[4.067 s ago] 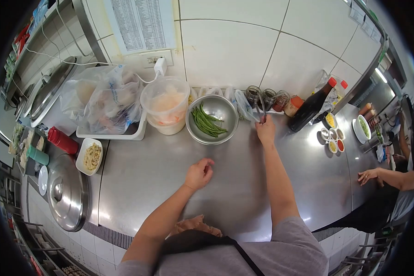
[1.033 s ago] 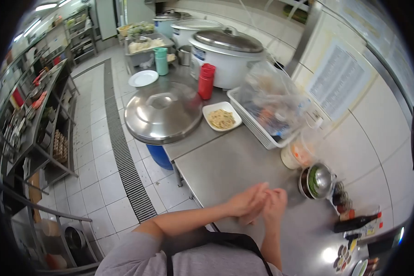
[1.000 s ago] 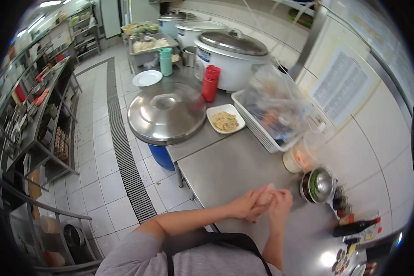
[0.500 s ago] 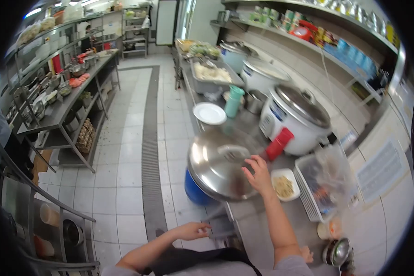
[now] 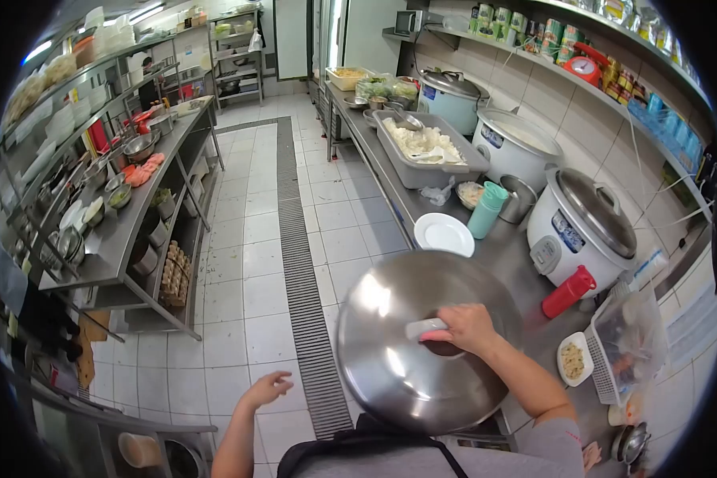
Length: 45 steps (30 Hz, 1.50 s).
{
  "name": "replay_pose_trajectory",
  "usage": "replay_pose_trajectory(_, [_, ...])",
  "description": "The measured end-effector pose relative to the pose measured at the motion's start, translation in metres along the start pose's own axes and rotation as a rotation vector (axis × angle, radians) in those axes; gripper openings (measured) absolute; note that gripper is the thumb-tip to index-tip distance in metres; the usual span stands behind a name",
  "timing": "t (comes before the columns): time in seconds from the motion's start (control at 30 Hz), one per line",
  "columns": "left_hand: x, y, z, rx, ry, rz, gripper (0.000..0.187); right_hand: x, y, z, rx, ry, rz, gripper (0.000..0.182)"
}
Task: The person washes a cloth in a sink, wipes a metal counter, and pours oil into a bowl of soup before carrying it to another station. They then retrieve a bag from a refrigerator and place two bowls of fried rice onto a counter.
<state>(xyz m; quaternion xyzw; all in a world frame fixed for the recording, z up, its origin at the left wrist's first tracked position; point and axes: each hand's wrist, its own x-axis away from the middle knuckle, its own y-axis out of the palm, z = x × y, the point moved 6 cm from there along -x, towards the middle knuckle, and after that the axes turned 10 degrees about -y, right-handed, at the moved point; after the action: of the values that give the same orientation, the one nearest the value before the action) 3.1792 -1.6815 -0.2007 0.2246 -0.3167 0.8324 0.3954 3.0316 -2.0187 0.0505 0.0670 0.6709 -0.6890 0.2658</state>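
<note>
My right hand (image 5: pixel 466 328) is closed around the handle (image 5: pixel 425 328) of a large round steel lid (image 5: pixel 386 362). The lid fills the lower middle of the view, beside the steel counter's edge, and hides whatever is under it. Over the tiled floor to the left, my left hand (image 5: pixel 268 388) is held out with its fingers apart and nothing in it. Beyond the lid's far rim lies a white plate (image 5: pixel 444 233) on the counter, with a green bottle (image 5: pixel 487 209) next to it.
Along the right counter stand a rice cooker (image 5: pixel 581 231), a red bottle (image 5: pixel 569 291), a bowl of food (image 5: pixel 574 358), a plastic basket (image 5: pixel 605 374) and a grey tub of rice (image 5: pixel 430 169). A steel work table (image 5: pixel 127 215) runs along the left. A floor drain (image 5: pixel 311 319) lies between them.
My right hand has gone from above the lid's edge to a grip on its handle. The lid looks bigger and closer, and the blue container below no longer shows. My left hand has moved left.
</note>
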Motion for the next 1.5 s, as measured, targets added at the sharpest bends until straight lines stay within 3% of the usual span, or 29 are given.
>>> replay_pose_trajectory(0.1, [-0.061,-0.051,0.017,-0.037,0.024,0.125,0.042,-0.076,0.008,-0.006,-0.040,-0.135,0.034,0.045])
replay_pose_trajectory(0.23, [-0.157,-0.109,-0.012,0.061,0.007,0.216,0.045,-0.164,0.043,0.020,-0.032,-0.242,0.097,0.043])
replay_pose_trajectory(0.3, [-0.198,-0.138,-0.067,-0.027,-0.119,0.314,0.044,-0.208,0.062,0.043,-0.027,-0.231,0.161,0.042])
replay_pose_trajectory(0.37, [-0.225,-0.165,-0.143,-0.312,-0.142,0.536,0.045,-0.250,0.084,0.069,-0.061,-0.272,0.185,0.040])
replay_pose_trajectory(0.43, [-0.216,-0.181,-0.209,-0.226,-0.520,0.430,0.043,-0.293,0.107,0.103,-0.097,-0.186,0.230,0.038])
replay_pose_trajectory(0.5, [-0.178,-0.188,-0.227,0.101,-0.780,0.324,0.040,-0.335,0.124,0.133,-0.096,-0.101,0.150,0.036])
replay_pose_trajectory(0.63, [-0.159,-0.193,-0.280,0.317,-0.854,0.533,0.036,-0.399,0.158,0.193,-0.289,0.024,0.233,0.032])
replay_pose_trajectory(0.7, [-0.166,-0.184,-0.295,0.807,-0.905,0.733,0.031,-0.424,0.172,0.230,-0.373,0.108,0.199,0.031])
replay_pose_trajectory(0.73, [-0.179,-0.189,-0.290,0.802,-0.903,0.726,0.031,-0.439,0.171,0.249,-0.297,0.149,0.163,0.032])
replay_pose_trajectory(0.77, [-0.192,-0.188,-0.287,0.728,-1.031,0.566,0.027,-0.450,0.172,0.271,-0.212,0.215,0.126,0.032])
replay_pose_trajectory(0.8, [-0.204,-0.190,-0.289,0.626,-1.154,0.400,0.025,-0.459,0.170,0.291,-0.298,0.142,0.268,0.031])
replay_pose_trajectory(0.83, [-0.229,-0.198,-0.292,0.511,-1.078,0.305,0.025,-0.467,0.168,0.315,-0.215,0.091,0.340,0.028])
replay_pose_trajectory(0.87, [-0.263,-0.220,-0.296,0.396,-0.989,0.216,0.026,-0.475,0.162,0.337,-0.241,0.280,0.269,0.025])
replay_pose_trajectory(0.9, [-0.292,-0.256,-0.275,0.323,-0.964,0.197,0.026,-0.479,0.159,0.368,-0.262,0.364,0.266,0.024])
replay_pose_trajectory(0.97, [-0.357,-0.315,-0.215,0.754,-0.904,0.466,0.030,-0.486,0.137,0.414,-0.129,0.341,0.334,0.024])
replay_pose_trajectory(1.0, [-0.386,-0.352,-0.181,0.636,-0.862,0.415,0.030,-0.474,0.132,0.456,-0.060,0.477,0.326,0.026])
replay_pose_trajectory(1.03, [-0.421,-0.396,-0.143,0.562,-0.751,0.429,0.031,-0.463,0.120,0.489,0.066,0.460,0.353,0.028])
replay_pose_trajectory(1.1, [-0.498,-0.463,-0.074,0.388,-0.601,0.368,0.032,-0.435,0.090,0.544,0.182,0.658,0.242,0.032])
replay_pose_trajectory(1.13, [-0.532,-0.496,-0.044,0.354,-0.538,0.420,0.031,-0.417,0.071,0.560,0.264,0.730,0.286,0.033])
replay_pose_trajectory(1.17, [-0.564,-0.523,-0.013,0.341,-0.472,0.481,0.030,-0.393,0.053,0.577,0.294,0.944,0.225,0.034])
replay_pose_trajectory(1.23, [-0.628,-0.554,0.051,0.303,-0.329,0.446,0.032,-0.336,0.024,0.616,0.358,1.048,0.229,0.036])
replay_pose_trajectory(1.37, [-0.716,-0.534,0.167,0.462,-0.107,0.428,0.032,-0.247,-0.027,0.679,0.619,1.340,0.230,0.038])
replay_pose_trajectory(1.5, [-0.766,-0.457,0.213,0.149,-0.168,0.222,0.028,-0.181,-0.046,0.727,0.671,1.584,0.217,0.038])
